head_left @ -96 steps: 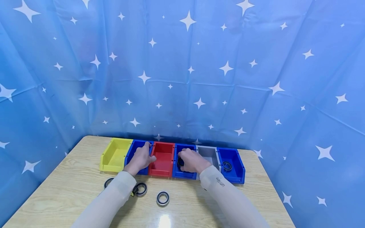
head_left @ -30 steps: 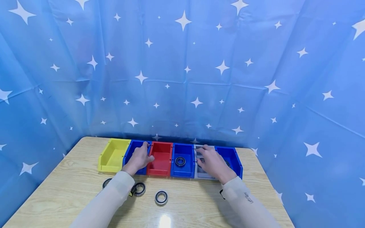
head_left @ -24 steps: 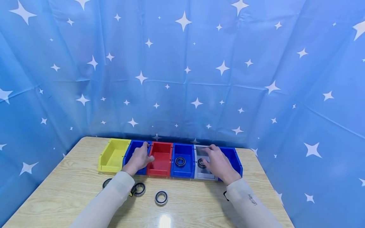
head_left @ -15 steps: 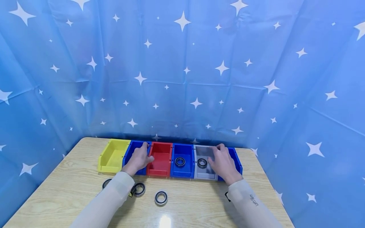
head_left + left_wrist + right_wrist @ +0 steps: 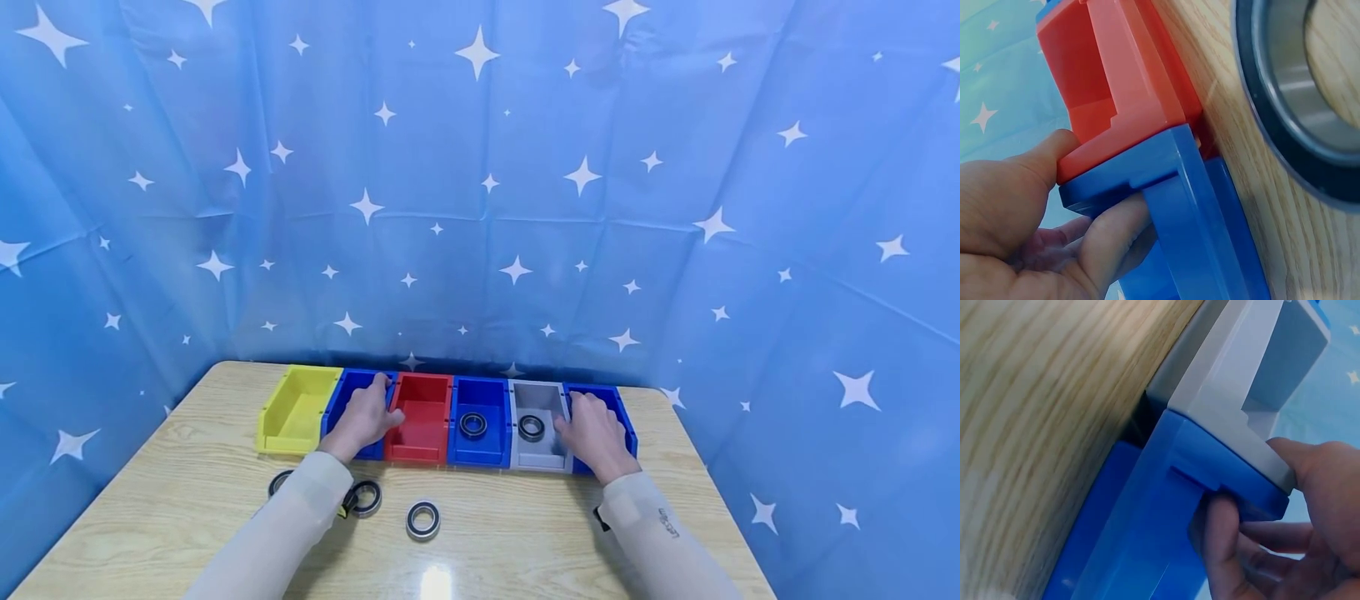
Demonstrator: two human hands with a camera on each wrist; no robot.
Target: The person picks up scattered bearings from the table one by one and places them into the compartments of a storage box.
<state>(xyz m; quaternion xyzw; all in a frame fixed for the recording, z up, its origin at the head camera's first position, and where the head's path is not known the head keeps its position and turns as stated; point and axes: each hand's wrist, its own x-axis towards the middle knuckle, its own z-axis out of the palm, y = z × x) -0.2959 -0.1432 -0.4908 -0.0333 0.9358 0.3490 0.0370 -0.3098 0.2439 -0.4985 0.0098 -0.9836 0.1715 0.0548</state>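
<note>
The row of six open-topped plastic bins runs sideways across the far part of the table, its long axis roughly in line with the curtain behind, from the person's left to their right. The low front lips face the person. From the left the colours go yellow, blue, red, blue, grey, blue, all sitting side by side with their walls meeting, the plastic smooth and a little shiny.

The left hand pinches the adjoining walls of the second and third bins, thumb on the red side and fingers down in the blue. Over at the other end, the right hand has much the same hold, thumb on the grey side and fingers inside the last blue bin. Both grips are closed down to the thickness of those walls.

A black-and-steel ring bearing lies flat in the fourth bin, and a similar dark ring bearing in the grey one. The right hand covers much of the end bin, so I can't tell what it holds.

The pale wood-grain table catches a bright glare near its front edge. Three more bearings lie on it, the leftmost partly hidden by the left sleeve. Behind hangs a creased blue curtain printed with white four-pointed stars.
</note>
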